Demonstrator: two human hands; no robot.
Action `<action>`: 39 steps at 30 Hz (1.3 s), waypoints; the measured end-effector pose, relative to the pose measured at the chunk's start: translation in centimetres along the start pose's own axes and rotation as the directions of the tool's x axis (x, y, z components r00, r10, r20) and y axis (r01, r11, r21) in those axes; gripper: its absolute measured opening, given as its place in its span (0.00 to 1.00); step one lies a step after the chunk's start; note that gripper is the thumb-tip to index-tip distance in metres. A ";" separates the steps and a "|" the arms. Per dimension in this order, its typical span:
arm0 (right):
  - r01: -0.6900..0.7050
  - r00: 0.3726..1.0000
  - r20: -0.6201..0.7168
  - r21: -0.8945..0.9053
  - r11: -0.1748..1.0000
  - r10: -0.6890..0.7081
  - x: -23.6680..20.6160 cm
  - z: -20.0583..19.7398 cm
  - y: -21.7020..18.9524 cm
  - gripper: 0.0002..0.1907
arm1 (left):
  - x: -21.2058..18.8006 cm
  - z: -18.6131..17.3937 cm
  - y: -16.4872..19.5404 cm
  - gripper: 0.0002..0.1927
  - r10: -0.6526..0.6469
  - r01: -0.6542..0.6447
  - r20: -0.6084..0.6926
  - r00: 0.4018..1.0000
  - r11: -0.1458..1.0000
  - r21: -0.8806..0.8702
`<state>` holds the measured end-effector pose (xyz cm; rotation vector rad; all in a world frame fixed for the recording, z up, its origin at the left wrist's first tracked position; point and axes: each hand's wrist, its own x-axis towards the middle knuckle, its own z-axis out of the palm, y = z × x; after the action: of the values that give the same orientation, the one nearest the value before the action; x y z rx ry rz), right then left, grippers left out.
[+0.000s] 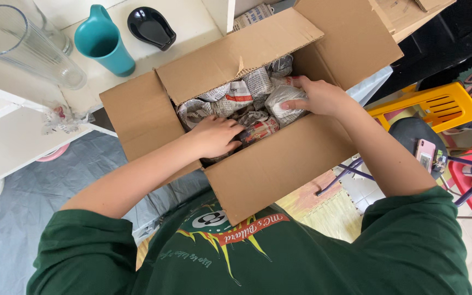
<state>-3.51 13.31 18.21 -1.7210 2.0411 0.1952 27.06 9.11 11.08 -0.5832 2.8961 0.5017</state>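
Both hands reach into the open brown cardboard box (258, 164). The left hand (214, 136) presses among crumpled newspaper-wrapped bundles (230, 101) packed as padding; the right hand (318, 97) grips a grey paper-wrapped bundle (282, 98) near the box's far edge.

Both arms reach forward, left grip (214, 136) and right grip (315, 98) curled downward.

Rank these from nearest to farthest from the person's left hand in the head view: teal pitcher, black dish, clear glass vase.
From the left hand:
1. Teal pitcher, on the white shelf, up-left.
2. Black dish, farther back on the shelf.
3. Clear glass vase, far left, lying tilted.
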 end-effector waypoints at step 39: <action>0.620 0.702 -0.613 0.275 0.735 -0.363 -6.2 -0.7 7.6 0.18 | -5.9 -10.4 -7.2 0.39 -0.246 0.367 -0.587 0.772 0.926 0.095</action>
<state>-10.31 20.10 20.14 -2.0610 1.6107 -0.9816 34.51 1.26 19.92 -1.3476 3.2116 -0.0411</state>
